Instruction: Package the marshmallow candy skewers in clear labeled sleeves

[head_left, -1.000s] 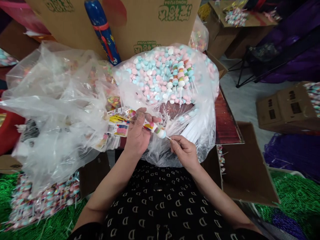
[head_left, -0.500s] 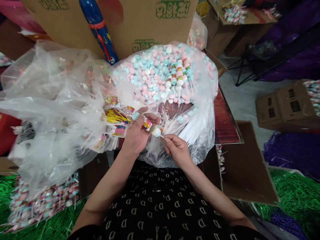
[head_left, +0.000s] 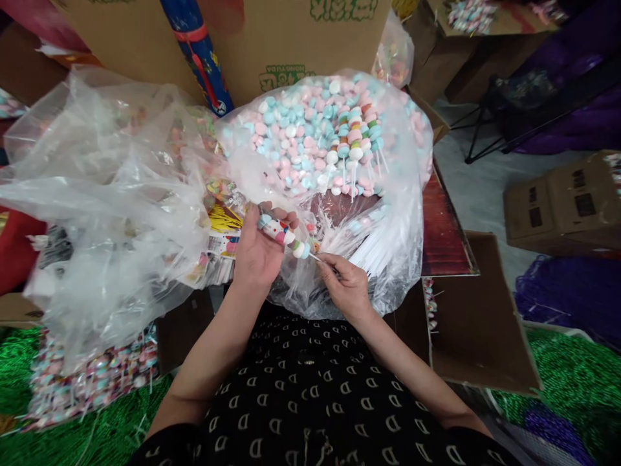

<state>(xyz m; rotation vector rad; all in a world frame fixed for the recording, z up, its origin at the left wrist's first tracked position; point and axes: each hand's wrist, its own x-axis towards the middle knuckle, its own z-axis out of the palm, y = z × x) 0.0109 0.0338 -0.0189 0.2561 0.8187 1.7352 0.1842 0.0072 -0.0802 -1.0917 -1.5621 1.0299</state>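
A marshmallow skewer [head_left: 299,248] in white, blue and green with a printed wrapper around its upper part slants between my hands. My left hand [head_left: 261,252] is palm up, its thumb and fingers curled round the wrapped upper end. My right hand [head_left: 345,282] pinches the bare white stick at the lower end. Just beyond, a large clear bag [head_left: 412,213] holds loose pink, blue and white marshmallows [head_left: 295,139]. Several finished skewers [head_left: 356,133] lie on top of them. White sticks [head_left: 371,249] fan out beside my right hand. Yellow twist ties [head_left: 226,218] and printed cards [head_left: 224,244] lie left of my left hand.
Crumpled clear plastic bags [head_left: 121,194] cover the left side. A tall cardboard box [head_left: 286,39] with a blue tube [head_left: 196,55] before it stands at the back. At the right are the red table edge [head_left: 449,239] and an open carton [head_left: 485,323]. Wrapped skewers [head_left: 92,375] lie lower left.
My left hand has turned further palm up and its fingers have loosened, so more of the wrapped skewer shows. My right hand keeps its pinch on the stick. The whole view has shifted slightly.
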